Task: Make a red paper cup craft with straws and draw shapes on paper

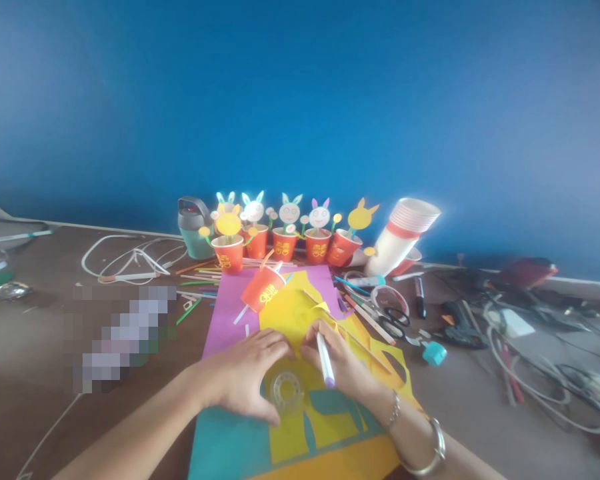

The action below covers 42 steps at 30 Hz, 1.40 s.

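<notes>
My right hand (350, 363) is closed around a white marker pen (324, 357) with a purple end that points toward me. The pen's tip is hidden by the fingers, over the yellow paper (286, 443). My left hand (247, 370) rests on the sheets, thumb and fingers apart, beside a clear tape ring (286, 392). Pieces have been cut out of the yellow paper, which lies over teal paper (220, 437) and purple paper (227, 303). Just beyond my hands, a red paper cup (263, 288) lies tipped over with strips attached.
Behind stand several red cups (285, 245) with paper animal heads, a teal bottle (196, 233) and a leaning stack of white cups (397, 233). To the right lie scissors (394, 323), a black marker (420, 298), a glue gun (463, 323) and tangled cables (510, 353).
</notes>
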Available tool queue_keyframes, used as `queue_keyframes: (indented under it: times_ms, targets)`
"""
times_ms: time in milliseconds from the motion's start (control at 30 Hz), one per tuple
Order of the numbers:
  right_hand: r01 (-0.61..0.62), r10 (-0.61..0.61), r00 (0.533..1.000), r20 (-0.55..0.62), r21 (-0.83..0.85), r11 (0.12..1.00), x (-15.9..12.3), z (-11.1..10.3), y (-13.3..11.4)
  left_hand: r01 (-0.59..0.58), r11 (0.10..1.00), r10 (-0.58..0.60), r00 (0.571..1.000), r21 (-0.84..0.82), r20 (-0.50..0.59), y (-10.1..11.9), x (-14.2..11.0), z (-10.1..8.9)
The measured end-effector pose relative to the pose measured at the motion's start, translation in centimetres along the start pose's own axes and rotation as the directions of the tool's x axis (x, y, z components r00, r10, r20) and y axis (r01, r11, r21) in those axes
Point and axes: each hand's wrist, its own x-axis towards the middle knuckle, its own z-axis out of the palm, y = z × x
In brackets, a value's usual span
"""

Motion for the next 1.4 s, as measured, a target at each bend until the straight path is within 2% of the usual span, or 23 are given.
queue_keyframes:
  times_ms: [100, 167, 233, 300, 400, 500, 600, 733, 867, 1100, 1400]
  targets:
    - [-0.044, 0.042, 0.999, 0.030, 0.065, 0.997, -0.1, 0.0, 0.0, 0.050, 0.996, -0.045, 0.997, 0.076, -0.066, 1.8, -0.9, -0.6]
    - [-0.048, 0.044, 0.998, 0.039, 0.095, 0.994, -0.1, 0.0, 0.3, 0.070, 0.983, -0.052, 0.993, 0.173, -0.103, 3.2, -1.5, -0.3]
    - [-0.032, 0.029, 0.999, 0.032, 0.094, 0.995, -0.1, 0.1, 0.6, 0.088, 0.949, -0.075, 0.996, 0.301, -0.055, 4.3, -1.9, 0.9]
    - [-0.016, 0.015, 1.000, 0.018, 0.078, 0.997, -0.1, 0.2, 0.9, 0.047, 0.902, -0.039, 0.999, 0.429, -0.028, 4.9, -2.0, 2.7]
    - [-0.024, 0.023, 1.000, 0.014, 0.094, 0.995, 0.0, 0.3, 1.1, 0.096, 0.798, -0.029, 0.992, 0.595, -0.121, 5.1, -2.1, 5.5]
    - [-0.044, 0.038, 0.999, 0.039, 0.173, 0.984, 0.0, 0.4, 1.1, 0.139, 0.762, -0.008, 0.979, 0.633, -0.206, 4.9, -2.4, 7.5]
    - [-0.048, 0.036, 0.998, 0.055, 0.229, 0.972, 0.1, 0.4, 1.2, 0.101, 0.753, 0.045, 0.978, 0.651, -0.204, 4.6, -2.6, 8.9]
    - [-0.055, 0.043, 0.997, 0.057, 0.238, 0.970, 0.0, 0.3, 1.0, 0.122, 0.772, 0.004, 0.980, 0.623, -0.197, 4.1, -2.6, 10.4]
    - [-0.055, 0.042, 0.997, 0.068, 0.201, 0.978, -0.2, 0.0, 0.2, 0.115, 0.762, 0.037, 0.975, 0.637, -0.220, 3.7, -2.6, 10.7]
    - [-0.051, 0.044, 0.997, 0.058, 0.121, 0.991, -0.2, -0.2, -0.9, 0.179, 0.692, 0.092, 0.939, 0.699, -0.331, 3.7, -3.1, 9.5]
    - [-0.058, 0.049, 0.996, 0.076, 0.126, 0.990, 0.0, -0.3, -0.5, 0.180, 0.630, 0.173, 0.915, 0.755, -0.363, 3.9, -3.2, 9.0]
